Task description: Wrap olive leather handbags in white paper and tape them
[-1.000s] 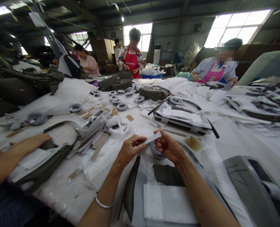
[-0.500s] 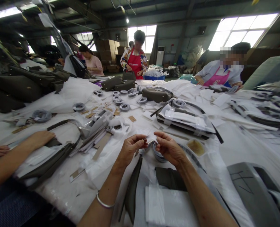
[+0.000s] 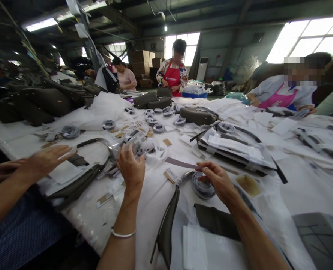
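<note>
My left hand (image 3: 131, 167) is raised over a pile of plastic-wrapped strips (image 3: 137, 138), its fingers stretched and the thumb apart. Whether its fingertips touch the pile I cannot tell. Between thumb and fingers, my right hand (image 3: 217, 180) pinches the end of a thin dark strip (image 3: 180, 162), which reaches left toward crumpled white wrapping (image 3: 156, 152). Below that hand lies a wrapped coiled strap (image 3: 203, 187). In front of me is a dark olive bag (image 3: 215, 221), partly covered by white sheets (image 3: 208, 247).
At left, a co-worker's hands (image 3: 44, 163) are beside another olive bag (image 3: 76, 187). A wrapped bag (image 3: 230, 148), a shallow dish of yellowish stuff (image 3: 248, 185) and a grey case (image 3: 321, 240) lie to the right. Several wrapped coils (image 3: 158, 128) and cards are mid-table. Co-workers stand across the table.
My hands have parted from their pinch around a small white piece. The left moved to the strip pile and spread its fingers; the right now holds a dark strip. The view shifted left.
</note>
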The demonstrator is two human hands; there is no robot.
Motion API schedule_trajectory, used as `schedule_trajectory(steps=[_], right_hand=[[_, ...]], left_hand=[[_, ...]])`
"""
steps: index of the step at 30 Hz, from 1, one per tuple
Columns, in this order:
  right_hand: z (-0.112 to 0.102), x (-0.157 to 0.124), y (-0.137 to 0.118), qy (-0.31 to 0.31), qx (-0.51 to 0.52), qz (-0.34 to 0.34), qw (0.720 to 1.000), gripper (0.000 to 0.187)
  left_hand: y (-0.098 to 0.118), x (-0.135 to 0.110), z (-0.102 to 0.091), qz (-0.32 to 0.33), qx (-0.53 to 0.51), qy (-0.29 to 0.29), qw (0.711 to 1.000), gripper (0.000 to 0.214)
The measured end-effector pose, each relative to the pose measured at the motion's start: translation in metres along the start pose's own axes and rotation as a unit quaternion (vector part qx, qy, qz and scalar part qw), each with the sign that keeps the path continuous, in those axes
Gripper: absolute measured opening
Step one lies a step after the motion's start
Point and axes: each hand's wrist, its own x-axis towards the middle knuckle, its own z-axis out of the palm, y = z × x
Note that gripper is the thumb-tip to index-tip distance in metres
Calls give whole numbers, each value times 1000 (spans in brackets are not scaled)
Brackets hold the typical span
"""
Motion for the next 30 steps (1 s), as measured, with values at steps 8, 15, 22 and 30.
schedule_trajectory(steps=[8, 15, 22, 30], right_hand=[[5, 0, 7, -1, -86, -55, 995, 40], [11, -8, -8, -27, 36, -61, 997, 44], [0, -7, -13, 53, -20, -85, 995, 33], [-21, -5, -58, 154, 18, -127, 980, 39]], left_hand=[[49, -50, 17, 138, -234, -341, 900, 30], [48, -60, 30, 84, -222, -409, 881, 17], [88, -61, 42, 102, -273, -479, 828, 23], [96, -81, 87, 158, -75, -503, 846, 49]])
